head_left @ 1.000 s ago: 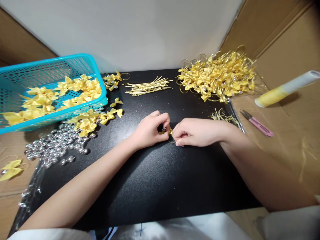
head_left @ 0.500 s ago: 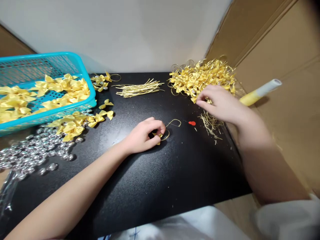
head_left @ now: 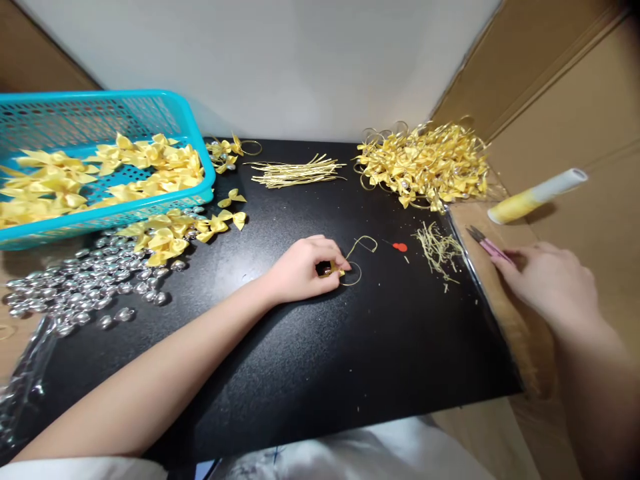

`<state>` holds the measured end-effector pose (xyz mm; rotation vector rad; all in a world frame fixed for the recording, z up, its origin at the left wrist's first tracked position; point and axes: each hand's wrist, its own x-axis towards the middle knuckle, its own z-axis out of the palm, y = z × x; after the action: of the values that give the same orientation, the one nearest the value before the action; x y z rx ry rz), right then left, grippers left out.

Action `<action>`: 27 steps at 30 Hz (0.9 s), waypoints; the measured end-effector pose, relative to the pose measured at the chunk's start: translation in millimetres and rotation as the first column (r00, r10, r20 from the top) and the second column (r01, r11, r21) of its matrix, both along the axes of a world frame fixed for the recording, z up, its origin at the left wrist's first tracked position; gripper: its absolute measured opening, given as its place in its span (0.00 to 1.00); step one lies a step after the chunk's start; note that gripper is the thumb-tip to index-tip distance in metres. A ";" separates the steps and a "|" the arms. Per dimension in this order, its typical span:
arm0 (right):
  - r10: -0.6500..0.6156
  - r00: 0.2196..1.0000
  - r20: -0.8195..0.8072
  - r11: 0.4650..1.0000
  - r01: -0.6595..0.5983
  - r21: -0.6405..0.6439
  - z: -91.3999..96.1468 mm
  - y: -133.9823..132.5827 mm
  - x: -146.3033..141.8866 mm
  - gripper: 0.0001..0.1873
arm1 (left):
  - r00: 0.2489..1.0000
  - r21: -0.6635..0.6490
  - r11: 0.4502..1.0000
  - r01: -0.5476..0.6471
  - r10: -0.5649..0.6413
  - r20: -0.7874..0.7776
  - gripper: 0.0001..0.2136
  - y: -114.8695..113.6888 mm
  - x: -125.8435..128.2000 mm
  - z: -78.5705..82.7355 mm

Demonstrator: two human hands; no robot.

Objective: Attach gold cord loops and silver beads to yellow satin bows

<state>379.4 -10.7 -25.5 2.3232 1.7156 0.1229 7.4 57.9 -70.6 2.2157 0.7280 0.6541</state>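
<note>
My left hand rests on the black tabletop, thumb and fingers pinched on a yellow ribbon bow, most of it hidden by the fingers. From the bow come a thin gold ring and a loose bent gold cord. Off the table's right edge, my right hand is closed around the handles of small pink-handled nippers, jaws pointing up and left. Near the table's right edge lies a heap of short cord offcuts.
A turquoise basket of yellow bows stands at left, with silver bells in front. A bundle of gold cords lies at the back. Back right is a pile of finished bows. A red needle threader and a yellow-white roll lie at right.
My right hand has moved right and down from beside the bow pile and now holds the nippers. My left hand keeps its pinch on the bow. The whole view has shifted slightly.
</note>
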 end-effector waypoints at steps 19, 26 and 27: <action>0.372 0.557 -0.742 0.924 -0.300 0.237 -14.8 -13.1 -149.7 0.14 | 0.998 0.052 0.998 -0.028 0.024 0.066 0.12 -1.7 0.5 -3.5; 0.373 0.609 -0.700 0.925 -0.305 0.228 -29.4 -8.2 -152.1 0.16 | 0.997 0.052 0.998 -0.027 0.023 0.070 0.12 -1.1 -0.1 -4.3; 0.368 0.609 -0.702 0.927 -0.303 0.223 -29.6 -7.6 -153.4 0.16 | 0.997 0.051 0.998 -0.028 0.025 0.070 0.12 -1.0 -0.2 -4.2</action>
<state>226.0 -18.4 -55.1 2.2040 2.5524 -0.8234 7.2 57.0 -74.8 2.2225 0.7137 0.7673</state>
